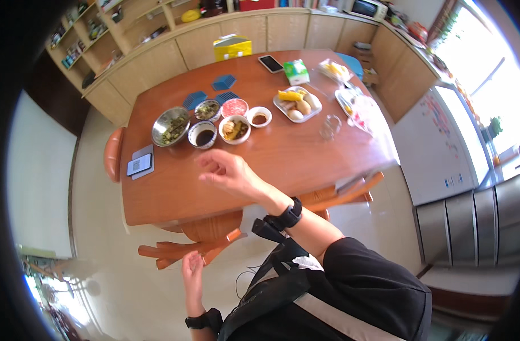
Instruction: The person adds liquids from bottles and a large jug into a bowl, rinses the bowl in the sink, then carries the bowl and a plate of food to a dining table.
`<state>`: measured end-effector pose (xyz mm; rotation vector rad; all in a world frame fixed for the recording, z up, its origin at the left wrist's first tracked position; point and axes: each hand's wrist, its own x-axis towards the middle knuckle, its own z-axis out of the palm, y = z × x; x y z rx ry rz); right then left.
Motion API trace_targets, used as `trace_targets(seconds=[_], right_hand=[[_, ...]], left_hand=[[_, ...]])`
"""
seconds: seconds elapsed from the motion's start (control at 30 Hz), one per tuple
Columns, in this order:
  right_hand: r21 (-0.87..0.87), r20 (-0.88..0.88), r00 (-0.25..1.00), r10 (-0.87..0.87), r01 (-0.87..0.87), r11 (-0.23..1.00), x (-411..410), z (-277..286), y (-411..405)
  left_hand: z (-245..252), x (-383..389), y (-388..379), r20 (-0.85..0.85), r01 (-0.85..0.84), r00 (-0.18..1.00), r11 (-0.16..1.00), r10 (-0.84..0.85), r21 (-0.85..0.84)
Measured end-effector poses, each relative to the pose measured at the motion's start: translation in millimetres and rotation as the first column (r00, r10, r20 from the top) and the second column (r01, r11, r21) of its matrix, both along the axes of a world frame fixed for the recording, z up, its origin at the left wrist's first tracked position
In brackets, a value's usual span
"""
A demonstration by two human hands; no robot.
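Note:
My right hand (223, 172) reaches over the wooden dining table (179, 192), fingers loosely curled and holding nothing. Nearest to it, just beyond, are a patterned bowl of dark liquid (203, 135) and a white bowl of mixed food (234, 130). Behind these stand a patterned bowl of chopped food (207, 110), a bowl of pink-red food (234, 108) and a small bowl of brown sauce (259, 117). A metal bowl of greens (171, 126) is at their left. My left hand (193, 270) hangs low beside a wooden chair, empty, its fingers slightly bent.
A plate of corn, eggs and potato-like food (298, 105), a glass (330, 127), a tissue pack (296, 72) and blue hexagonal mats (223, 82) lie on the table. A phone (139, 165) rests at the left edge. Wooden chairs (213, 226) stand along the near side.

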<state>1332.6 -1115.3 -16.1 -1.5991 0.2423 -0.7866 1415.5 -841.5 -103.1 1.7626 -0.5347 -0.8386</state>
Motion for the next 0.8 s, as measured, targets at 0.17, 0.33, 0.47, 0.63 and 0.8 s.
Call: trace_targets(seconds=[0.17, 0.33, 0.47, 0.63, 0.8], right_hand=[[-0.126, -0.130, 0.973, -0.188, 0.172, 0.977, -85, -14, 56], [-0.152, -0.501, 0.725, -0.472, 0.464, 0.873, -184, -34, 84], [-0.292, -0.432, 0.705, -0.562, 0.480, 0.827, -241, -34, 112], [-0.225, -0.554, 0.574, -0.603, 0.594, 0.773, -319, -92, 128], [-0.176, -0.568, 0.714, -0.410, 0.381, 0.908, -296, -96, 135]], left_hand=[[5, 2, 8, 0.005, 0.120, 0.993, 0.989, -0.120, -0.086], [-5, -17, -9, -0.078, 0.311, 0.943, 0.939, -0.324, -0.145], [2, -39, -8, -0.049, 0.372, 0.922, 0.914, -0.384, -0.162], [-25, -82, -38, -0.086, 0.479, 0.859, 0.852, -0.505, -0.213], [-28, -120, -32, 0.006, 0.585, 0.809, 0.805, -0.587, -0.094]])
